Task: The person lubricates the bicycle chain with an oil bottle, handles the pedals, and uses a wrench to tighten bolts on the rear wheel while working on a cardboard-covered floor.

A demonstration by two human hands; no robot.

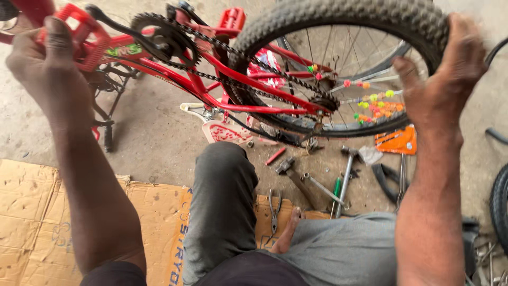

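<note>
Concrete floor (153,132) — flattened cardboard (32,212), scattered tools (317,185).

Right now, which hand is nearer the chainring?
Left. The left hand grips the red pedal just beside the chainring; the right hand holds the rear tyre, far across the frame.

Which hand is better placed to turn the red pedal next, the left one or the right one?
Probably the left hand: it already grips the red pedal. The right hand rests on the rear tyre, far from it.
</note>
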